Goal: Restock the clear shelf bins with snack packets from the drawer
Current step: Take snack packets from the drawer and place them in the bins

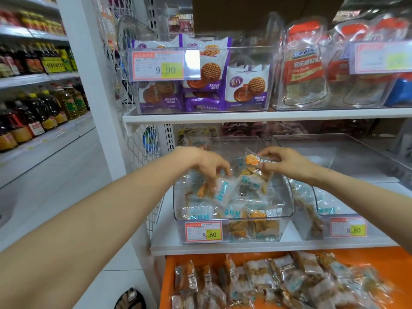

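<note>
Left hand (209, 166) and right hand (284, 162) each pinch packets (253, 161) over the centre bin (287, 204), apparently mid-placement; next, let go and revisit the bottom drawer (170, 277).

Both hands (245, 166) reach over the bin (231, 210) of packets (223, 190); the drawer (287, 279) lies below them, the biscuit bin (200, 79) above.

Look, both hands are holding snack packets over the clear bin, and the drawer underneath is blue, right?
Not quite. The head view shows the drawer underneath is orange, not blue. The rest holds: the left hand and the right hand are holding snack packets over the clear bin.
</note>
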A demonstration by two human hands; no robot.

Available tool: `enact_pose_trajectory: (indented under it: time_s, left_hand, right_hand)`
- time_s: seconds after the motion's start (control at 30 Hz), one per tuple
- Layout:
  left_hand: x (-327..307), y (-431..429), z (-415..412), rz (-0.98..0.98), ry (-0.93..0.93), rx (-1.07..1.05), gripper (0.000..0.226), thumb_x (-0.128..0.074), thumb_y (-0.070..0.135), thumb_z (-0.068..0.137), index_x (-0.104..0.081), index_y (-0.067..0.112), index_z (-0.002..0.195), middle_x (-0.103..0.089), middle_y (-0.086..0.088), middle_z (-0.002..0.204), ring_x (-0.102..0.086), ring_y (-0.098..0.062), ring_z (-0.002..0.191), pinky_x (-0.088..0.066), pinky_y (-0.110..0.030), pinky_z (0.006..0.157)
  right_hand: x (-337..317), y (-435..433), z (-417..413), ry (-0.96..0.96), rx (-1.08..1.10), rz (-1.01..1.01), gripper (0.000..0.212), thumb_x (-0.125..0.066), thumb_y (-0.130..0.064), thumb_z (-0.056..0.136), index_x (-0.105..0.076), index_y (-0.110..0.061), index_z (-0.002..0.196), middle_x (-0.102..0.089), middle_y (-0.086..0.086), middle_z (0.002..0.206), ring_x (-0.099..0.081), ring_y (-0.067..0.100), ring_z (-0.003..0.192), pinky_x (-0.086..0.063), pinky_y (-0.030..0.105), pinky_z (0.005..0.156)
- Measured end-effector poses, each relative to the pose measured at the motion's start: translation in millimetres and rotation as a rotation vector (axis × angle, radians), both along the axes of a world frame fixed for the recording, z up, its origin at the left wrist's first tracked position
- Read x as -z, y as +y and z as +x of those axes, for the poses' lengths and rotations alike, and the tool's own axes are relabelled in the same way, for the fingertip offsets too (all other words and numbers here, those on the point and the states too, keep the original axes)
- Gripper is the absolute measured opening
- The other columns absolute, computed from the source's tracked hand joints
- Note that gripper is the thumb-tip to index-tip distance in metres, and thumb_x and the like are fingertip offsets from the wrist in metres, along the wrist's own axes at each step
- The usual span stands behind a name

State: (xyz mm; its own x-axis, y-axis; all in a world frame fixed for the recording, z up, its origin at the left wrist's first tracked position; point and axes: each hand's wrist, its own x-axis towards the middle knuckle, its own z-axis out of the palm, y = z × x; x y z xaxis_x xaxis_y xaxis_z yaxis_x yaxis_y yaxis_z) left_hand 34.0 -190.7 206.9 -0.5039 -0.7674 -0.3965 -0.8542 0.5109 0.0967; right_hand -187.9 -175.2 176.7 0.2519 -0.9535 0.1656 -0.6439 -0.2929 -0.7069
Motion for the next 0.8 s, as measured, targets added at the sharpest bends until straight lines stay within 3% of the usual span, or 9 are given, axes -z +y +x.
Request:
enact_pose_trajectory:
  time_s: [0.1, 0.23, 0.3, 0.4, 0.5, 0.57, 0.67, 0.73, 0.8]
  left_hand:
    - [-1, 3, 6, -0.039, -0.1, 0.002, 0.052, -0.069, 0.033, 0.082, -0.05, 0.015, 0.127, -0.043, -0.001, 0.106, -0.042, -0.019, 0.101, -0.032, -0.031, 0.089]
    - [5, -1, 28, -0.084, 0.255, -0.166, 0.044, -0.072, 0.029, 0.079, -0.056, 0.007, 0.113, -0.057, -0.007, 0.109, -0.052, -0.019, 0.091, -0.042, -0.029, 0.079]
    - [9, -7, 38, -0.211, 0.433, -0.346, 0.056, -0.072, 0.035, 0.078, -0.048, 0.01, 0.123, -0.06, -0.006, 0.114, -0.056, -0.018, 0.089, -0.046, -0.025, 0.075]
    - [24, -19, 48, -0.399, 0.511, -0.518, 0.065, -0.072, 0.042, 0.077, -0.036, 0.017, 0.125, -0.062, -0.007, 0.111, -0.062, -0.023, 0.089, -0.054, -0.034, 0.076]
    - [34, -29, 45, -0.465, 0.63, -0.616, 0.075, -0.073, 0.042, 0.077, -0.023, 0.024, 0.131, -0.06, -0.008, 0.118, -0.065, -0.027, 0.089, -0.057, -0.04, 0.075]
    - [37, -36, 42, -0.479, 0.495, -0.604, 0.085, -0.071, 0.044, 0.078, -0.015, 0.027, 0.14, -0.051, -0.012, 0.132, -0.061, -0.031, 0.101, -0.052, -0.044, 0.088]
    - [36, -40, 43, -0.641, 0.188, -0.568, 0.085, -0.067, 0.055, 0.077, -0.023, 0.024, 0.143, -0.037, -0.015, 0.142, -0.035, -0.035, 0.13, -0.03, -0.047, 0.109]
    - [35, -39, 46, -0.653, 0.179, -0.561, 0.085, -0.064, 0.058, 0.077, -0.024, 0.022, 0.143, -0.038, -0.013, 0.143, -0.035, -0.032, 0.132, -0.025, -0.047, 0.111]
    - [38, -41, 50, -0.604, 0.257, -0.563, 0.083, -0.062, 0.06, 0.078, -0.024, 0.024, 0.143, -0.047, -0.01, 0.14, -0.047, -0.03, 0.125, -0.025, -0.046, 0.111]
  right_hand:
    - [2, 5, 2, -0.051, -0.042, 0.016, 0.025, -0.071, -0.018, 0.083, -0.06, -0.025, 0.104, -0.069, 0.01, 0.1, -0.062, 0.018, 0.086, -0.047, 0.01, 0.067]
    - [6, 5, 3, 0.05, -0.086, -0.005, 0.043, -0.068, -0.014, 0.083, -0.051, -0.042, 0.11, -0.068, 0.011, 0.093, -0.063, 0.026, 0.09, -0.047, 0.034, 0.086]
    - [4, 4, 4, 0.059, -0.074, -0.02, 0.053, -0.067, -0.013, 0.081, -0.046, -0.045, 0.118, -0.062, 0.003, 0.085, -0.06, 0.022, 0.084, -0.045, 0.033, 0.082]
    - [1, 3, 8, 0.141, -0.065, -0.026, 0.066, -0.067, -0.016, 0.078, -0.04, -0.051, 0.126, -0.05, -0.004, 0.081, -0.052, 0.016, 0.074, -0.045, 0.035, 0.077]
    - [1, -1, 12, 0.108, -0.007, -0.068, 0.052, -0.07, -0.016, 0.076, -0.047, -0.043, 0.113, -0.054, -0.003, 0.084, -0.053, 0.018, 0.077, -0.044, 0.034, 0.076]
    - [3, -6, 16, -0.016, 0.084, -0.063, 0.041, -0.076, -0.012, 0.074, -0.052, -0.027, 0.104, -0.059, 0.001, 0.086, -0.056, 0.019, 0.078, -0.045, 0.031, 0.072]
    - [7, -10, 25, -0.222, 0.176, 0.041, 0.034, -0.081, -0.008, 0.069, -0.051, -0.015, 0.084, -0.056, 0.004, 0.078, -0.056, 0.018, 0.066, -0.054, 0.036, 0.065]
    - [11, -15, 31, -0.242, 0.206, 0.068, 0.035, -0.082, -0.011, 0.068, -0.048, -0.014, 0.073, -0.057, 0.006, 0.073, -0.061, 0.024, 0.069, -0.055, 0.044, 0.072]
    - [12, -17, 39, -0.312, 0.205, 0.111, 0.033, -0.081, -0.005, 0.068, -0.048, -0.012, 0.072, -0.059, 0.008, 0.072, -0.066, 0.03, 0.075, -0.055, 0.049, 0.079]
